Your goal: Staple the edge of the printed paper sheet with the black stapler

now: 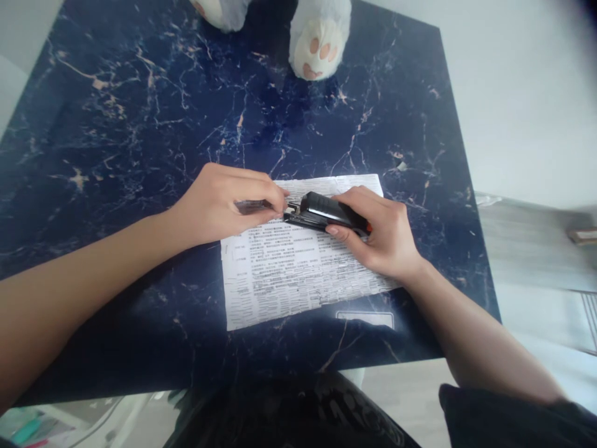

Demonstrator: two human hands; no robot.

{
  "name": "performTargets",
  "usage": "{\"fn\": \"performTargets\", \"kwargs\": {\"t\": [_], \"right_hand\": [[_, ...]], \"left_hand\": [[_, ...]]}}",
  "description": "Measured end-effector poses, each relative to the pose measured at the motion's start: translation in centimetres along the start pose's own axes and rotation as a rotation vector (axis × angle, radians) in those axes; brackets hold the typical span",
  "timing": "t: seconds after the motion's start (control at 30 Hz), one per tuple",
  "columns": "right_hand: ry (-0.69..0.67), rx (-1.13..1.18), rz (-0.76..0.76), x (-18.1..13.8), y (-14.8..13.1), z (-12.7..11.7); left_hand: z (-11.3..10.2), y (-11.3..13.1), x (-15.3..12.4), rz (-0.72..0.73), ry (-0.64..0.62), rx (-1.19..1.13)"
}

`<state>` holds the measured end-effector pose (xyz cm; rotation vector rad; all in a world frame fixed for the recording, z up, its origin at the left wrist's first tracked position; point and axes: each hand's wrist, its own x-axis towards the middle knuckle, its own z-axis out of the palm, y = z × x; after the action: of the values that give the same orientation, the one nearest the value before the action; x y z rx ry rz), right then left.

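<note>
A printed sheet of paper (289,267) lies flat on the dark blue marble table (116,124). My right hand (380,233) is wrapped around a black stapler (321,211) with an orange end, resting on the paper's upper part. My left hand (224,202) is closed in a pinch right at the stapler's front tip, pressing near the sheet's top left corner. What its fingertips hold is too small to make out.
Two grey plush paws (319,40) with pink pads rest at the table's far edge. A small pale label (366,318) sits on the table near the front edge. Pale floor shows to the right and below.
</note>
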<state>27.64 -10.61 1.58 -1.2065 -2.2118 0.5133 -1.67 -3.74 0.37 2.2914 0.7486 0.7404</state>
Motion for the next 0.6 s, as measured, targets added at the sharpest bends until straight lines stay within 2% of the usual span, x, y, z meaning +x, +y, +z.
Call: {"fn": "performTargets", "kwargs": {"t": [0.13, 0.27, 0.33, 0.6], "right_hand": [[0.029, 0.063, 0.0, 0.0, 1.0, -0.3], [0.027, 0.144, -0.024, 0.1, 2.2, -0.7], [0.028, 0.168, -0.057, 0.2, 2.3, -0.8], [-0.077, 0.25, -0.235, 0.5, -1.2, 1.4]], "left_hand": [[-0.3, -0.1, 0.1, 0.073, 0.008, -0.001], [-0.7, -0.3, 0.3, 0.08, -0.094, -0.127], [-0.7, -0.3, 0.4, 0.084, -0.104, -0.17], [0.1, -0.4, 0.2, 0.232, -0.07, -0.137]]}}
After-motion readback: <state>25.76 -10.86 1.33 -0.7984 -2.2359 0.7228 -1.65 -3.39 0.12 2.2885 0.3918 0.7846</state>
